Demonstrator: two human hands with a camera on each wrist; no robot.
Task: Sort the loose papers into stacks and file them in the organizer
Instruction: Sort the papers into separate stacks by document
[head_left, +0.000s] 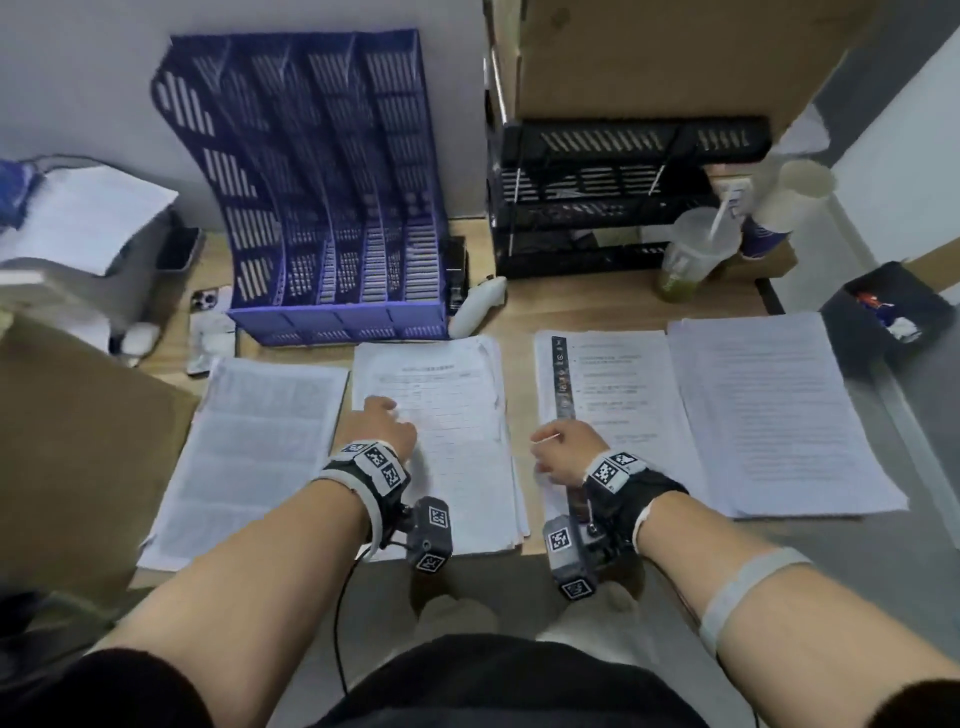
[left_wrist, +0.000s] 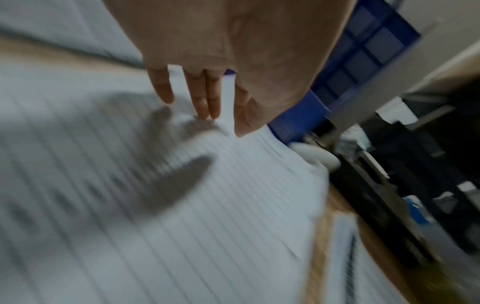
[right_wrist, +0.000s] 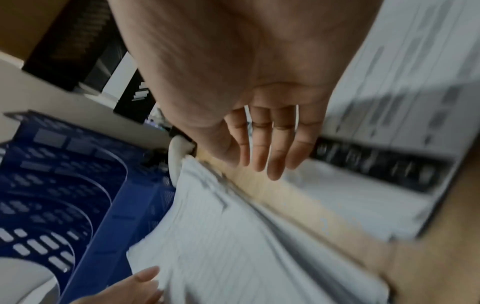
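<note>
Sorting looks done: left hand (head_left: 387, 423) and right hand (head_left: 563, 449), fingers (left_wrist: 205, 96) straight and empty, flank the second stack (head_left: 457, 441); next, squeezing it for the organizer (head_left: 322, 197).

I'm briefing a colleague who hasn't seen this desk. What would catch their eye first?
Probably the four stacks of printed paper laid side by side along the near edge of the wooden desk, with the left hand over the second stack and the right hand by the third. Behind them stands an empty blue file organizer, with a black tray rack to its right.
</note>
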